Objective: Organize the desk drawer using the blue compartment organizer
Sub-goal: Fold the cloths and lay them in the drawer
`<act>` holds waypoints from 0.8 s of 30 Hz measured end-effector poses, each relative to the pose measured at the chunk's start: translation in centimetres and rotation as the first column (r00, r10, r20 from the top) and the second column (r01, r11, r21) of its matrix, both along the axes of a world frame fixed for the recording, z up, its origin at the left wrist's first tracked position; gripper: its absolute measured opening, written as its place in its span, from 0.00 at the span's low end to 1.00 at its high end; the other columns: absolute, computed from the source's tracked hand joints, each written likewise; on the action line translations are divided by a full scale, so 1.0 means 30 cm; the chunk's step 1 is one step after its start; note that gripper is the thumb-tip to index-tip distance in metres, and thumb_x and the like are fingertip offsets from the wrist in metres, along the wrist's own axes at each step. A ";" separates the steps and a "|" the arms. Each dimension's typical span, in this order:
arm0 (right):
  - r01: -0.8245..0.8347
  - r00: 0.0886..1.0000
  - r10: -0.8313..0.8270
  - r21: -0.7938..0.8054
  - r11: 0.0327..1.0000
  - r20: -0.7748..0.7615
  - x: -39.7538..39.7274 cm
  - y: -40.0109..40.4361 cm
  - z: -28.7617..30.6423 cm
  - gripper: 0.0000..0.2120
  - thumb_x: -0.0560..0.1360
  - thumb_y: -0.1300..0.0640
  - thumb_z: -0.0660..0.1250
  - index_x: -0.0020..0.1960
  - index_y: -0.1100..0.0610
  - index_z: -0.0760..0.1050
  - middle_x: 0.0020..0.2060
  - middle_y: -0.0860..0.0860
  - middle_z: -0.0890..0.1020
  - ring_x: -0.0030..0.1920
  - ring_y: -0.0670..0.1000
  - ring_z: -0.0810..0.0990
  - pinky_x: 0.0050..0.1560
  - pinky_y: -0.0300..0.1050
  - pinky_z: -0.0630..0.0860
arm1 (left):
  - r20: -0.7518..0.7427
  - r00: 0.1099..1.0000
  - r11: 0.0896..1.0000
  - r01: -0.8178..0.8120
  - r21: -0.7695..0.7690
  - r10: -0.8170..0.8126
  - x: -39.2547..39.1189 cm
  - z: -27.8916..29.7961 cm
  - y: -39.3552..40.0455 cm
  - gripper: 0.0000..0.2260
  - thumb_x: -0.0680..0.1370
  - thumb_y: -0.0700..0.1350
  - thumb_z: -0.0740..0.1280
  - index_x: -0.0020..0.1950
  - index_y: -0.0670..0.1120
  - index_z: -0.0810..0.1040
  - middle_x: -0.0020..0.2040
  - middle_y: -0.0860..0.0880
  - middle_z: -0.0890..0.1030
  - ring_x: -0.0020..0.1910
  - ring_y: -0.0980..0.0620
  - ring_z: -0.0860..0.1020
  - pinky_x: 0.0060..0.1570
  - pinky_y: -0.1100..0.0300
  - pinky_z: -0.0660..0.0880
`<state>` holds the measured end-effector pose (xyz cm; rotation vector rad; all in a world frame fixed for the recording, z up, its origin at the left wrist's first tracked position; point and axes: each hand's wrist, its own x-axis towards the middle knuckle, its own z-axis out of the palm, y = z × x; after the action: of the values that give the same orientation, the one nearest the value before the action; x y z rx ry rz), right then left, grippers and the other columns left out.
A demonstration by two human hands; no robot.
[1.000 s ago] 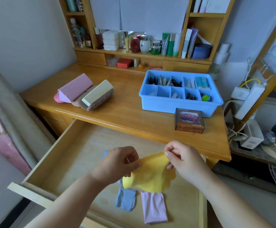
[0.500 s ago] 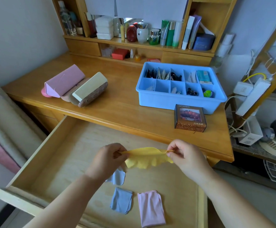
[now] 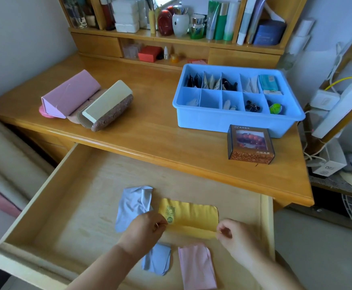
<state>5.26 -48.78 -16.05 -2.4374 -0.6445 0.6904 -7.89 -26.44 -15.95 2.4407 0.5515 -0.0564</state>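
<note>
Nearest cloths: a folded pink cloth (image 3: 197, 267) and a folded pale-blue cloth (image 3: 157, 261) lie side by side on the drawer floor, closest to us; our left forearm crosses over part of the blue one.
Left hand: our left hand (image 3: 144, 231) pinches the near-left corner of the yellow cloth (image 3: 189, 217) between thumb and fingers; the fingers are curled round the edge.
Right hand: our right hand (image 3: 232, 235) pinches the near-right corner of the same cloth; this grip is closed too, on cloth.
Yellow cloth: it lies flat on the drawer floor, its long axis running left to right between our two hands; the near edge is held and seems doubled over, the far edge lies free, pointing toward the desk; a small printed mark sits at its left end.
Turning relation: the cloth stretches away from both grips, so we judge a fold would go along the long axis; neither hand is clearly nearer, each owns one corner.
Beside it: a crumpled pale-blue cloth (image 3: 133, 204) touches the yellow cloth's left end.
Drawer: the wooden drawer (image 3: 45, 195) stands pulled open below the desk edge.
Desk: a small brown box (image 3: 250, 144) stands just before the blue compartment organizer (image 3: 223, 120); the organizer lies well beyond and to the right of our hands, so our right hand is the nearer one; several of its cells already hold small items.
Further left: glasses cases (image 3: 87, 101) lie in a cluster.
</note>
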 end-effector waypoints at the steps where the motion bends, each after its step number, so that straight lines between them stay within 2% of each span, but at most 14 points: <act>1: 0.048 0.999 -0.048 0.019 0.999 -0.013 0.015 0.013 -0.004 0.14 0.71 0.57 0.70 0.32 0.44 0.71 0.27 0.44 0.76 0.29 0.38 0.73 0.32 0.31 0.68 | 0.004 0.999 0.999 -0.040 0.003 0.040 0.023 -0.002 0.013 0.05 0.75 0.41 0.66 0.41 0.44 0.80 0.35 0.54 0.78 0.39 0.54 0.77 0.37 0.69 0.67; 3: 0.110 0.993 -0.108 0.054 0.993 -0.038 0.046 0.046 -0.013 0.12 0.72 0.58 0.70 0.34 0.46 0.72 0.29 0.44 0.76 0.30 0.41 0.73 0.32 0.33 0.67 | 0.012 0.995 0.995 -0.099 0.021 0.099 0.075 -0.011 0.036 0.04 0.74 0.40 0.66 0.41 0.42 0.80 0.36 0.48 0.80 0.38 0.50 0.77 0.38 0.61 0.70; 5: 0.158 0.987 -0.156 0.059 0.986 -0.038 0.071 0.081 -0.023 0.09 0.73 0.59 0.69 0.37 0.48 0.73 0.31 0.44 0.77 0.34 0.46 0.75 0.36 0.41 0.71 | -0.004 0.994 0.993 -0.110 0.038 0.110 0.126 -0.027 0.056 0.05 0.74 0.41 0.65 0.45 0.44 0.81 0.40 0.47 0.82 0.41 0.49 0.79 0.42 0.57 0.72; 8: 0.185 0.983 -0.185 -0.005 0.983 0.006 0.094 0.113 -0.045 0.05 0.73 0.58 0.67 0.40 0.51 0.73 0.34 0.46 0.77 0.37 0.50 0.75 0.40 0.44 0.73 | -0.043 0.995 0.994 -0.092 0.061 0.094 0.182 -0.062 0.073 0.07 0.75 0.42 0.66 0.51 0.46 0.81 0.47 0.48 0.82 0.48 0.49 0.79 0.43 0.61 0.70; 10: 0.178 0.982 -0.175 -0.045 0.983 0.063 0.098 0.123 -0.056 0.04 0.73 0.57 0.67 0.46 0.52 0.73 0.38 0.46 0.77 0.41 0.50 0.76 0.43 0.45 0.73 | -0.086 0.991 0.992 -0.096 0.082 0.103 0.202 -0.080 0.076 0.10 0.75 0.43 0.66 0.56 0.47 0.78 0.53 0.49 0.77 0.52 0.49 0.77 0.44 0.62 0.68; 13: 0.107 0.985 -0.079 -0.185 0.977 0.155 0.106 0.141 -0.063 0.13 0.74 0.53 0.65 0.57 0.49 0.70 0.52 0.45 0.75 0.53 0.49 0.77 0.45 0.42 0.71 | -0.153 0.970 0.981 -0.179 0.075 0.189 0.218 -0.093 0.080 0.18 0.73 0.45 0.69 0.61 0.47 0.72 0.58 0.48 0.71 0.56 0.47 0.75 0.49 0.58 0.71; 15: 0.076 0.990 -0.044 -0.242 0.967 0.135 0.115 0.162 -0.044 0.08 0.74 0.53 0.64 0.53 0.47 0.71 0.55 0.45 0.73 0.54 0.49 0.77 0.46 0.41 0.71 | -0.241 0.945 0.976 -0.208 0.070 0.219 0.231 -0.081 0.088 0.17 0.72 0.47 0.70 0.59 0.47 0.73 0.55 0.49 0.72 0.54 0.47 0.77 0.49 0.57 0.72; 16: 0.067 0.992 -0.037 -0.262 0.963 0.118 0.118 0.170 -0.033 0.05 0.74 0.55 0.63 0.48 0.46 0.71 0.54 0.45 0.72 0.53 0.49 0.77 0.45 0.40 0.70 | -0.286 0.937 0.980 -0.184 0.078 0.198 0.236 -0.070 0.090 0.13 0.72 0.48 0.69 0.55 0.49 0.75 0.51 0.50 0.74 0.52 0.47 0.78 0.46 0.59 0.72; 18: 0.055 0.994 -0.025 -0.284 0.957 0.108 0.119 0.172 -0.019 0.06 0.72 0.55 0.62 0.39 0.46 0.68 0.51 0.44 0.73 0.50 0.49 0.77 0.42 0.39 0.69 | -0.328 0.933 0.987 -0.118 0.109 0.148 0.235 -0.044 0.087 0.03 0.73 0.48 0.67 0.44 0.52 0.76 0.44 0.53 0.74 0.48 0.49 0.79 0.40 0.61 0.70; 21: 0.120 0.991 -0.107 -0.193 0.974 0.078 0.117 0.138 -0.007 0.07 0.70 0.56 0.63 0.35 0.48 0.66 0.39 0.44 0.75 0.39 0.48 0.75 0.33 0.40 0.65 | -0.258 0.957 0.988 -0.113 0.101 0.136 0.206 -0.035 0.086 0.10 0.72 0.45 0.66 0.34 0.53 0.67 0.38 0.54 0.72 0.42 0.50 0.76 0.37 0.63 0.67; 23: 0.215 0.973 -0.215 -0.008 0.977 -0.080 0.118 0.106 0.001 0.07 0.69 0.60 0.63 0.37 0.50 0.70 0.32 0.45 0.75 0.32 0.48 0.72 0.30 0.40 0.65 | -0.125 0.982 0.988 -0.148 -0.036 0.143 0.176 -0.021 0.084 0.13 0.71 0.42 0.67 0.32 0.53 0.66 0.33 0.55 0.71 0.35 0.54 0.73 0.33 0.66 0.66; 24: 0.265 0.955 -0.249 0.083 0.961 -0.162 0.117 0.091 0.010 0.08 0.70 0.63 0.63 0.38 0.50 0.72 0.32 0.46 0.76 0.33 0.48 0.72 0.31 0.40 0.66 | -0.067 0.984 0.975 -0.174 -0.138 0.166 0.161 -0.013 0.082 0.12 0.71 0.40 0.68 0.33 0.53 0.68 0.32 0.55 0.72 0.32 0.56 0.71 0.31 0.69 0.65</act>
<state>8.78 -46.05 -15.76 -2.2920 -0.2883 0.7059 -3.07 -23.97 -16.34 2.2493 0.7537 -0.0898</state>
